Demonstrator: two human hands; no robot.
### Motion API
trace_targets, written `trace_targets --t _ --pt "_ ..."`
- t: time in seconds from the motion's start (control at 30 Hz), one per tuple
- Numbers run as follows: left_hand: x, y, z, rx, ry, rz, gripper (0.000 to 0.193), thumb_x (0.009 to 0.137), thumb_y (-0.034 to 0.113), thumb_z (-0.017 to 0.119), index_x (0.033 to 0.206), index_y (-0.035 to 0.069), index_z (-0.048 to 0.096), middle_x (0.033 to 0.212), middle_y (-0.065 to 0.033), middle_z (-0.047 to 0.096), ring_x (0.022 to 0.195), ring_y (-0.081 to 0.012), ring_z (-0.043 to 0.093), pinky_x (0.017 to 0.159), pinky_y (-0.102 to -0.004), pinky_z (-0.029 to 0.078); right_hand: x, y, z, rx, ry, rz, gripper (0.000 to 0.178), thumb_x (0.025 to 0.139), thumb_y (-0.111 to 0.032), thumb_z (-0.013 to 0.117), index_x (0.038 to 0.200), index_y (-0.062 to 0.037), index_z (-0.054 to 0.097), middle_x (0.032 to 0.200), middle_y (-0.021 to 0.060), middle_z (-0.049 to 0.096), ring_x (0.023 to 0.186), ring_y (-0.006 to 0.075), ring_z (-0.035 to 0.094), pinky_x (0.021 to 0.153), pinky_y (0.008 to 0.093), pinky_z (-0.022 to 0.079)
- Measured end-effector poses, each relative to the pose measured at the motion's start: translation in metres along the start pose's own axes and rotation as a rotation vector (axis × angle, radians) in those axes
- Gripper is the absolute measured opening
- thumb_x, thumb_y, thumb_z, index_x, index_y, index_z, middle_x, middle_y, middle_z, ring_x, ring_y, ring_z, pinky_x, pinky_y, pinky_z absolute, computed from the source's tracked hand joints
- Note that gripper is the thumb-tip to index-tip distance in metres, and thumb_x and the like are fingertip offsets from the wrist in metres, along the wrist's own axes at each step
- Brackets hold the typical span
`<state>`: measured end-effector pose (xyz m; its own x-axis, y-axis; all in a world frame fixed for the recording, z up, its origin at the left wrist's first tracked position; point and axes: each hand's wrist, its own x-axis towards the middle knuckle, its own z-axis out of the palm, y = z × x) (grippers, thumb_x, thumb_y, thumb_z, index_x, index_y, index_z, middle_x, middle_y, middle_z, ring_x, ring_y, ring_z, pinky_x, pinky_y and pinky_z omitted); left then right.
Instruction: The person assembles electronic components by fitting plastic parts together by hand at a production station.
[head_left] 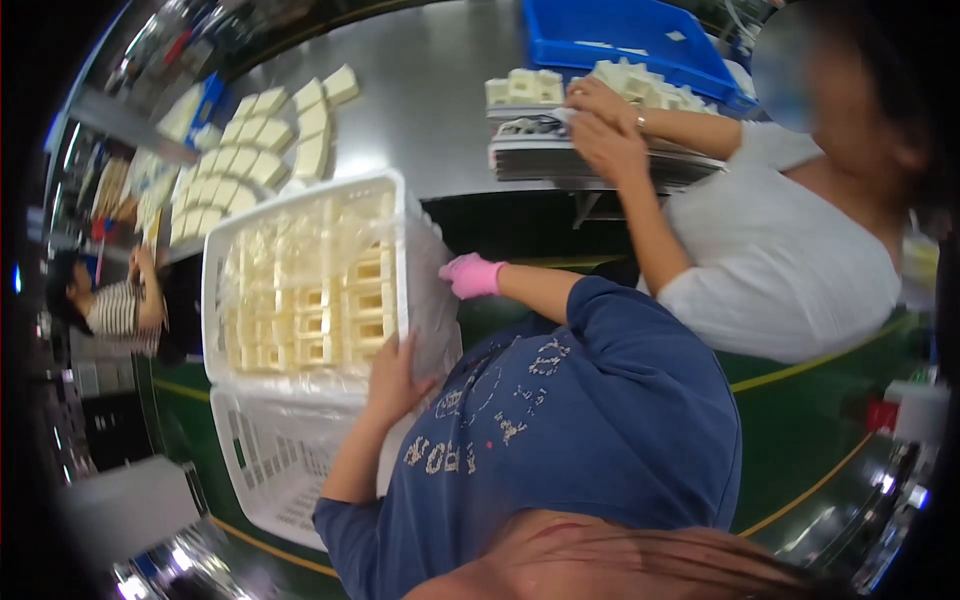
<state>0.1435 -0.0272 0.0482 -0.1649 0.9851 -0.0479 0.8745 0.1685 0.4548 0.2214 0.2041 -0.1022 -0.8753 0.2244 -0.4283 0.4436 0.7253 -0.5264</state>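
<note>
A white plastic crate (403,260), lined with clear plastic film (265,235), holds rows of cream-coloured moulded parts with rectangular openings (318,325). My bare left hand (397,380) is at the crate's near corner, its fingers over the rim and the thumb apart on the outer side. In a pink glove, my right hand (472,276) presses curled fingers against the crate's outer wall, farther along; its fingertips are partly hidden. Beneath is a second white crate (270,450) with slotted walls, on which the filled one rests.
Beyond the crate, a metal table (420,100) carries rows of cream blocks (235,160). On the right a co-worker in white (780,250) handles cream parts (525,87) beside a blue tray (625,45). Another person in stripes (125,310) is at far left. The floor (790,395) is green.
</note>
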Motion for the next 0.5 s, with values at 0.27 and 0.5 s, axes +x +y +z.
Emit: trace_targets --t 0.27,0.5 --pt "0.003 -0.011 0.018 0.144 -0.051 0.014 0.052 0.063 0.009 0.067 0.112 0.015 0.052 0.101 -0.0194 0.047 0.095 -0.0395 0.046 0.084 -0.045 0.038 -0.034 0.049 -0.012 0.045 -0.005 0.207 0.035 0.072 -0.018 0.051 0.104 -0.0025 0.055 0.105 0.0195 0.057 0.102 0.0337 0.053 0.085 0.0419 0.043" --pt "0.007 -0.009 0.02 0.147 -0.049 0.011 0.045 0.063 0.007 0.064 0.107 0.011 0.054 0.096 -0.0206 0.05 0.091 -0.0378 0.048 0.083 -0.044 0.037 -0.041 0.022 -0.047 0.229 0.406 -0.009 0.035 0.076 -0.023 0.048 0.105 -0.0041 0.053 0.104 0.0192 0.056 0.101 0.0339 0.052 0.086 0.042 0.041"
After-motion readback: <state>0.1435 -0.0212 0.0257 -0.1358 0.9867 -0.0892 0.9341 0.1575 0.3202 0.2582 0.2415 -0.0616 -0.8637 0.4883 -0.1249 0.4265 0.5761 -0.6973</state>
